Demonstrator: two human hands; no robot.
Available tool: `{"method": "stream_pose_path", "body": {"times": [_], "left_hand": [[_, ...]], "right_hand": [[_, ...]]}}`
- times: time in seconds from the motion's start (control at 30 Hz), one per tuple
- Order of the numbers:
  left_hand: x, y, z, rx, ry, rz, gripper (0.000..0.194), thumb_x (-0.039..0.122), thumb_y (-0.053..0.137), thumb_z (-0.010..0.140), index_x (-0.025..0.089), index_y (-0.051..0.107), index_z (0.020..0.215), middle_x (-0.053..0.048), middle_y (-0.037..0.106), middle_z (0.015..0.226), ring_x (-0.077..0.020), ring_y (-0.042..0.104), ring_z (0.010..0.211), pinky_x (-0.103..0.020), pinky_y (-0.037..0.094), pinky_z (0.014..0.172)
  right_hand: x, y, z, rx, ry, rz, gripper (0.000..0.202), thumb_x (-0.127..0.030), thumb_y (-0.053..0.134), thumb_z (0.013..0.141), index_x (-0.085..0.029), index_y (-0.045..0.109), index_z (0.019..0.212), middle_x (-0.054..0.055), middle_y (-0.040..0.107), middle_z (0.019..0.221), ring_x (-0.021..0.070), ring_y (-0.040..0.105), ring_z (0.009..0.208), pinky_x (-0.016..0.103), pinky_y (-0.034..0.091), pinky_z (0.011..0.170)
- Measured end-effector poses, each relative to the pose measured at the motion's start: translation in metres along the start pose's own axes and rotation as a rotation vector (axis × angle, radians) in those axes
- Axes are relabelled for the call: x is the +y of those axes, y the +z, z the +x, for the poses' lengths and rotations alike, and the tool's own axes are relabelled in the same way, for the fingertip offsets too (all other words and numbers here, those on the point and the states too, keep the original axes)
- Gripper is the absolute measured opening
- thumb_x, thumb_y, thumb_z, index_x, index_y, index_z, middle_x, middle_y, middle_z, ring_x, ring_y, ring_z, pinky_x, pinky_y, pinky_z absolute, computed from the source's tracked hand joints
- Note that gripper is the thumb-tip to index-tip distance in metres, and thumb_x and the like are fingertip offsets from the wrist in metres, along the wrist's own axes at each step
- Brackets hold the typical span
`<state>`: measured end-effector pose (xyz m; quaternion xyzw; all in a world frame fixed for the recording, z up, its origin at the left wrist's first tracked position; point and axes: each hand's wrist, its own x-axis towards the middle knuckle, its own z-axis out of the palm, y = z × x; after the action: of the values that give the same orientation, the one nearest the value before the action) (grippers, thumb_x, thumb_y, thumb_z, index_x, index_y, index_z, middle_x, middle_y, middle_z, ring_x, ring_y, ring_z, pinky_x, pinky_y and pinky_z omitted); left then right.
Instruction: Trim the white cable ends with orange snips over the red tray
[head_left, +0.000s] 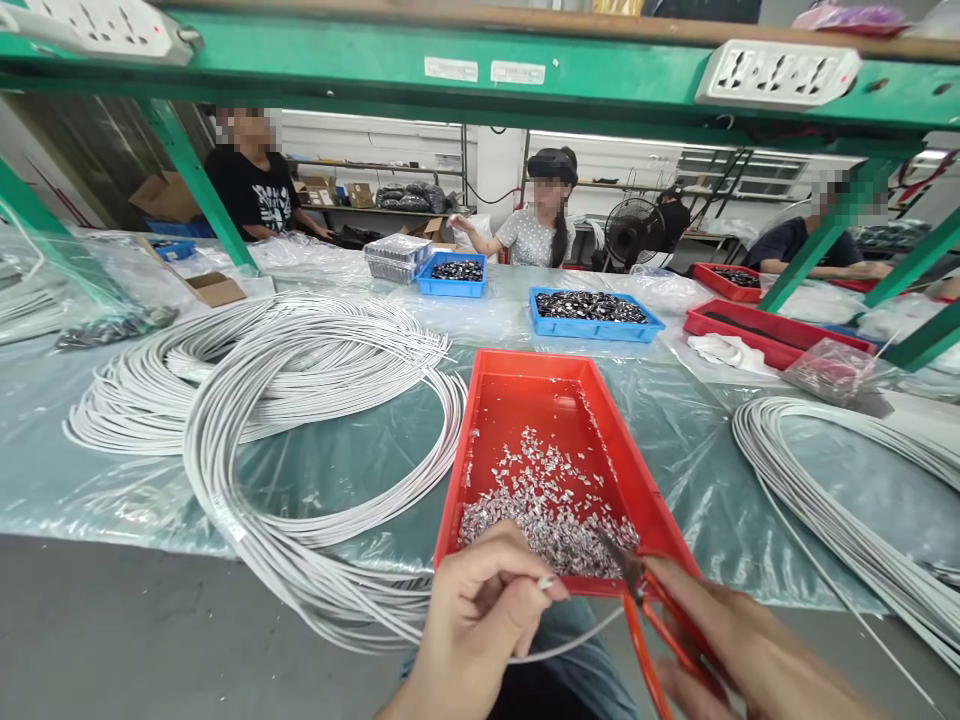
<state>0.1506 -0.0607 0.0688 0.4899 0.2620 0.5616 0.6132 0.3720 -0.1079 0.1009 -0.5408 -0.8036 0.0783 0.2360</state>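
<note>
Left hand (472,625): pinching 1 white cable (559,645) end, grip clenched on it, at worktop near edge.
Right hand (750,650): grasping orange-handled pliers (645,620), tips nearing cable end.
Red tray (525,395): holding metal terminals (547,500), sitting just beyond.

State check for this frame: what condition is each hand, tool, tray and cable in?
left hand: pinching a white cable end
right hand: gripping orange-handled pliers
red tray: near half strewn with small metal pieces
white cable bundle: coiled loosely
blue trays: holding dark parts
</note>
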Motion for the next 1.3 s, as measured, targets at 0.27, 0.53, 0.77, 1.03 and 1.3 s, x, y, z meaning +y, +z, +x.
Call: {"method": "stream_pose_path", "body": {"times": [0.27,0.53,0.77,1.03,1.3], "left_hand": [[0.005,0.017,0.003,-0.005,-0.441,-0.186,0.042,0.046,0.078,0.062,0.011,0.056,0.063,0.001,0.061,0.051,-0.0033,0.051,0.034,-0.011,0.033,0.035],[0.007,0.004,0.008,0.064,-0.039,0.117,0.017,0.034,0.069,0.077,0.018,0.066,0.081,0.0,0.057,0.073,-0.0092,0.055,0.065,-0.018,0.045,0.06],[0.018,0.001,0.009,-0.03,0.007,0.315,0.009,0.02,0.063,0.079,0.019,0.072,0.08,-0.002,0.054,0.081,-0.012,0.054,0.072,-0.023,0.044,0.065],[0.029,0.003,0.006,-0.065,-0.006,0.452,0.012,0.018,0.06,0.079,0.015,0.066,0.07,-0.001,0.05,0.074,-0.0119,0.05,0.068,-0.022,0.04,0.058],[0.026,0.004,0.004,0.075,0.196,0.652,0.011,0.006,0.058,0.069,0.015,0.059,0.063,0.0,0.046,0.075,-0.0103,0.049,0.067,-0.019,0.041,0.059]], "right_hand": [[-0.019,0.028,0.023,0.104,0.306,0.821,0.02,-0.027,0.074,0.071,-0.026,0.073,0.09,-0.001,0.064,0.058,0.0125,0.055,0.046,0.022,0.046,0.045],[-0.05,0.057,0.049,0.23,0.343,1.251,0.024,-0.038,0.073,0.072,-0.018,0.061,0.064,-0.003,0.054,0.058,0.0083,0.037,0.046,0.022,0.036,0.049],[-0.038,0.06,0.045,0.137,0.242,1.016,0.021,-0.03,0.069,0.076,-0.018,0.058,0.062,-0.004,0.044,0.056,0.0116,0.037,0.053,0.024,0.031,0.052],[-0.034,0.059,0.043,0.083,0.2,0.944,0.019,-0.027,0.069,0.075,-0.016,0.058,0.064,-0.005,0.045,0.057,0.0101,0.038,0.053,0.022,0.03,0.052],[-0.055,0.057,0.046,0.256,0.375,0.911,0.015,-0.026,0.078,0.061,-0.017,0.065,0.064,-0.005,0.051,0.055,0.009,0.038,0.048,0.021,0.032,0.048]]}}
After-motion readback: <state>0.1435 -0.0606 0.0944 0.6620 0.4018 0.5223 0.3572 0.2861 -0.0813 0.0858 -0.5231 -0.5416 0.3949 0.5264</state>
